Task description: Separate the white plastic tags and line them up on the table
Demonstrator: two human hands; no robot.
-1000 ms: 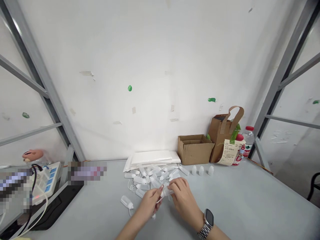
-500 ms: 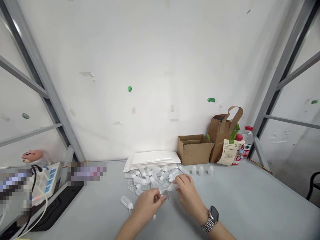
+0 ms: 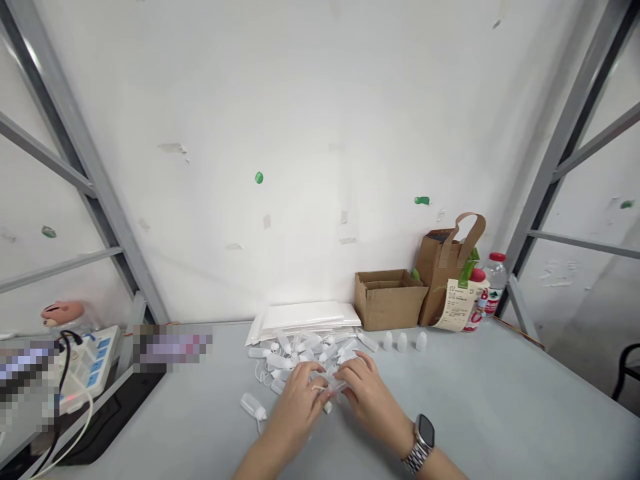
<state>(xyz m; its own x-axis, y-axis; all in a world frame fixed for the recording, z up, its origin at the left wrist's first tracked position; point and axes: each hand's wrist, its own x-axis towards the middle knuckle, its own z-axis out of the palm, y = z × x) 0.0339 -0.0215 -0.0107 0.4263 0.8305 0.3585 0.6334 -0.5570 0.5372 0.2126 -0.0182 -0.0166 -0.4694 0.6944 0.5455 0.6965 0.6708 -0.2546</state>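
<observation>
Between my two hands is a small translucent squeeze bottle (image 3: 337,385), partly covered by fingers. My right hand (image 3: 369,395), with a watch on its wrist, has its fingers closed around the bottle's right side. My left hand (image 3: 301,399) curls in from the left, thumb and fingertips pinching at the bottle's near end. A small white cap (image 3: 327,406) shows just under the left thumb. Behind the hands lies a pile of similar bottles (image 3: 280,361), several with thin white cords. One bottle (image 3: 253,405) lies apart, left of my left forearm.
Three small white caps (image 3: 402,342) stand in a row right of the pile. White padded envelopes (image 3: 310,316), an open cardboard box (image 3: 393,309), a brown paper bag (image 3: 435,273) and bottles line the wall. A power strip (image 3: 103,360) and cables lie at far left.
My hands have come closer together, and the bottle in my right hand has moved down and left. My left fingers have lifted and now touch it; a white cap shows below the thumb.
</observation>
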